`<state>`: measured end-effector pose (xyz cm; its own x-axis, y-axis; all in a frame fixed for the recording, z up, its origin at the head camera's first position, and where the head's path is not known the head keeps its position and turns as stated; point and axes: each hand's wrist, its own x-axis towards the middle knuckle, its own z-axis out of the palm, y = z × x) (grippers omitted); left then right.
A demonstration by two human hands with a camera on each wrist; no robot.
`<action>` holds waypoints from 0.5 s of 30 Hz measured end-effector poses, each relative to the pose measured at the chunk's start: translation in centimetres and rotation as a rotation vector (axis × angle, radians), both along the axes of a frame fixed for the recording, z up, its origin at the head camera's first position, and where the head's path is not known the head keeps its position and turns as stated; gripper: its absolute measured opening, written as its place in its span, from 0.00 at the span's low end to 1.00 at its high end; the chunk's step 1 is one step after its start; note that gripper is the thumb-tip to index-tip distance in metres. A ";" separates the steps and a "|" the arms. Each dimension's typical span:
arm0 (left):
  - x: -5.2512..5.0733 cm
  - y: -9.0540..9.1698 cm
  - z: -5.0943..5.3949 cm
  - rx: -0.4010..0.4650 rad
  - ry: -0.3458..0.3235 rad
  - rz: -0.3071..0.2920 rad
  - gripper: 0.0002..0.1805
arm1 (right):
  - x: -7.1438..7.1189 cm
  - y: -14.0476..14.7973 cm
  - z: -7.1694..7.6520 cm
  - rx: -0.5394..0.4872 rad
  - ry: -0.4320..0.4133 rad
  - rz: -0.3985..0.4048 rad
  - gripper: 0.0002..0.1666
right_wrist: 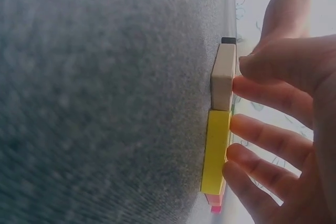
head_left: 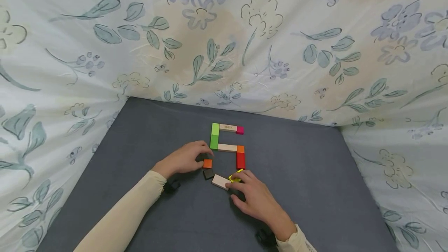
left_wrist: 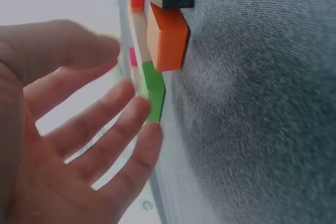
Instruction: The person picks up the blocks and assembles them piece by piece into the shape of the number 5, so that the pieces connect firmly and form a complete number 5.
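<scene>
My left hand (head_left: 186,158) is just left of a small orange block (head_left: 207,163), its fingers loosely bent with a gap to the block in the left wrist view. A black block (head_left: 208,174) sits directly below the orange one. Beside it lies a pale wooden block (head_left: 219,181), slanting down to the right. My right hand (head_left: 255,195) rests its extended fingertips on a yellow block (right_wrist: 215,153) and at the pale block's edge. The thumb hovers near the pale block, not gripping it. Part of the yellow block is hidden under the fingers in the head view.
Farther back, light green (head_left: 215,129) and green (head_left: 214,142) blocks join a marked wooden block (head_left: 228,127) ending in a magenta block (head_left: 240,130). A plain wooden block (head_left: 227,147) leads to an orange block (head_left: 240,149) and a red block (head_left: 240,161). Floral cloth (head_left: 210,77) surrounds the dark table (head_left: 297,166).
</scene>
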<state>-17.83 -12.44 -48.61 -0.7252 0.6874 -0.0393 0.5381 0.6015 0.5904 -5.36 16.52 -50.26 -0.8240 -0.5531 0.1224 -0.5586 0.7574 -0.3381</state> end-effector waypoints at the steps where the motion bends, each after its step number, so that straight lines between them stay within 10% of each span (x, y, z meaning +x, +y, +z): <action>1: 0.0 -0.1 0.0 0.016 0.014 0.017 0.18 | -0.1 0.0 0.0 0.006 -0.001 -0.001 0.17; 15: 2.0 -2.4 0.0 0.081 0.155 0.174 0.44 | -0.4 0.4 -0.2 -0.067 -0.063 -0.029 0.12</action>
